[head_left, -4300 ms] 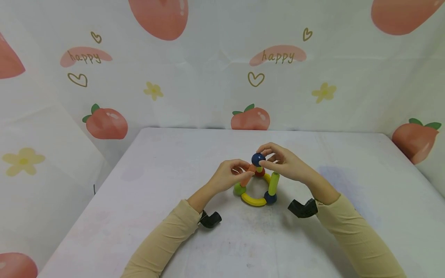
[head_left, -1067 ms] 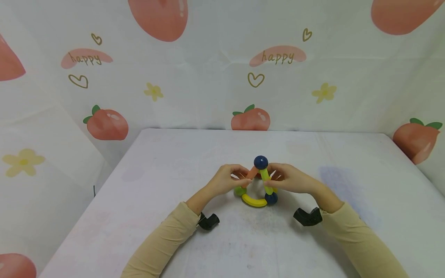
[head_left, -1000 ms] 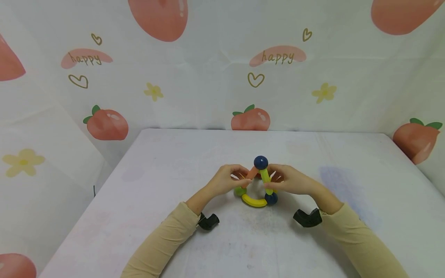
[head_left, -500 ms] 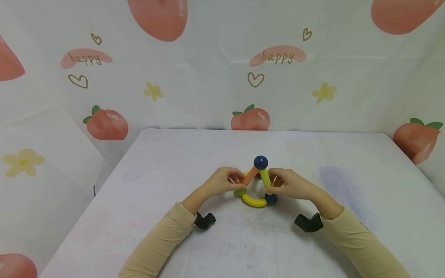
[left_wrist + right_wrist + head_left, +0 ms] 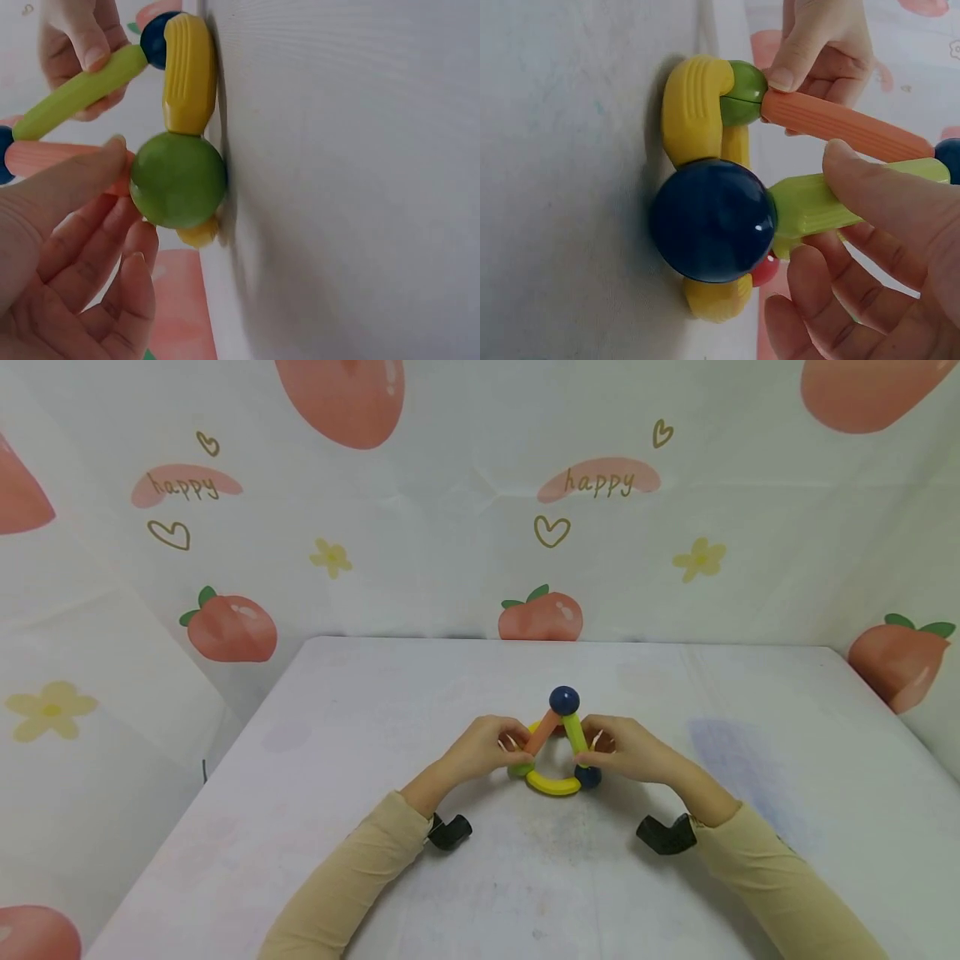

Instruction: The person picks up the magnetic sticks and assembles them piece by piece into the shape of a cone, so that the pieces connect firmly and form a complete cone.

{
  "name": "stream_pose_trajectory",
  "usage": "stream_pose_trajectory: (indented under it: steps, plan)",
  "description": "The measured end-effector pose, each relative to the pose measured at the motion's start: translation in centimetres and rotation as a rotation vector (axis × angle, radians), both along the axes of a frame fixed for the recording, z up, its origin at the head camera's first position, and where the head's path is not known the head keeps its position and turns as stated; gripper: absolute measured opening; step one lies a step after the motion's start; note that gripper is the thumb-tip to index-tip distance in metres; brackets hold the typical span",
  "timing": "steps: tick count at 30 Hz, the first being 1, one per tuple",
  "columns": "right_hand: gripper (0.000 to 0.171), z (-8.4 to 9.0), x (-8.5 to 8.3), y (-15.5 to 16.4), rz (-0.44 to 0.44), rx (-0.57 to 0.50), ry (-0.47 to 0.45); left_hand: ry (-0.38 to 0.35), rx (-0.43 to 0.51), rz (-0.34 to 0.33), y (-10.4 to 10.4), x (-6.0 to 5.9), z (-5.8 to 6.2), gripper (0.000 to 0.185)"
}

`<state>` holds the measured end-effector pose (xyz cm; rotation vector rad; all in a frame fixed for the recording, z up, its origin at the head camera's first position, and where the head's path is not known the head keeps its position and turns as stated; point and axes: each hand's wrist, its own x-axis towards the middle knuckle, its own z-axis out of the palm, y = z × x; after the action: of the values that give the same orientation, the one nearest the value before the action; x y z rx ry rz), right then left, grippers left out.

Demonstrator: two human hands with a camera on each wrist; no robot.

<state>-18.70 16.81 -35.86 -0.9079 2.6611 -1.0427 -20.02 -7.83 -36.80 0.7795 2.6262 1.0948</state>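
A pyramid of toy building rods and balls stands on the table. Its base is a ring of curved yellow rods [image 5: 553, 786], joined by a green ball [image 5: 178, 180], a lower blue ball [image 5: 712, 220] and a red ball [image 5: 766, 271], mostly hidden. Straight rods lean up to a blue ball [image 5: 564, 700] at the peak. My left hand [image 5: 483, 747] pinches the orange rod [image 5: 542, 733] near its lower end, just above the green ball. On the other side, my right hand [image 5: 633, 750] holds the lime-green rod [image 5: 573, 735] between thumb and fingers.
The white table [image 5: 360, 710] reaches back to a fruit-print cloth [image 5: 435, 527] hung behind it. Each wrist carries a black camera mount, one at the left cuff [image 5: 450, 833] and one at the right cuff [image 5: 667, 835].
My right hand has gone from the top blue ball down to the lime-green rod, which now meets that ball. Both hands slid lower on the rods, and the pyramid has shifted slightly away from me.
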Motion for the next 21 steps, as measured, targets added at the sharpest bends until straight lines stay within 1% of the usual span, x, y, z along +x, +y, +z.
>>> stream_pose_trajectory:
  steps: [4, 12, 21]
  plan:
    - [0.021, -0.3, -0.6, 0.0, -0.029, -0.004, 0.022, 0.019, -0.012, 0.034, 0.5, -0.3, 0.2, 0.022]
    - [0.021, -0.6, -1.6, 0.2, -0.094, -0.010, 0.058, 0.022, -0.021, 0.108, 1.3, -1.3, 0.4, 0.021]
    - [0.020, -0.9, -2.5, 0.2, -0.153, 0.003, 0.088, 0.019, -0.014, 0.139, 1.8, -2.2, 0.4, 0.021]
